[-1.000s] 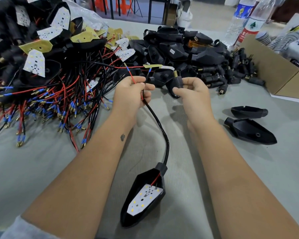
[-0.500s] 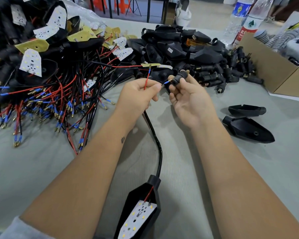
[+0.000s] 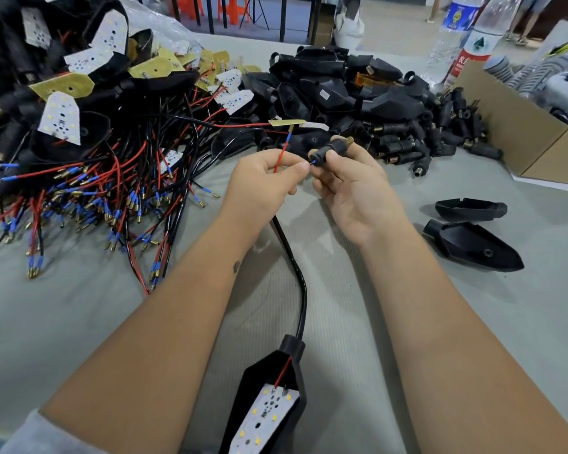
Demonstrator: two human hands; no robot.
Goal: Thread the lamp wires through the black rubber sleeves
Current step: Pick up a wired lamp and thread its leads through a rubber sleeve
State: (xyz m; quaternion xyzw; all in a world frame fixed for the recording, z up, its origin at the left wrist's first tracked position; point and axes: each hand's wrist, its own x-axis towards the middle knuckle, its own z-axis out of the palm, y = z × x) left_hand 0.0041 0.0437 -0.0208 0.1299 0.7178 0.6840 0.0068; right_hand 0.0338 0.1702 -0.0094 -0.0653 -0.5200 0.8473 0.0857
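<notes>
Above the grey bench (image 3: 63, 322), the left hand (image 3: 259, 183) is pinching the thin red and black lamp wires (image 3: 280, 160), a blue-tipped end meeting the short black rubber sleeve (image 3: 330, 151), which the right hand (image 3: 354, 188) is grasping between thumb and fingers.

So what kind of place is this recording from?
Most likely a small lamp assembly workshop: a heap of wired LED boards, a pile of black rubber sleeves and empty black housings on one table.

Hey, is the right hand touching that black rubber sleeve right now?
Touching. The head view shows the right hand pinching the black rubber sleeve between thumb and fingertips, with no gap visible.
</notes>
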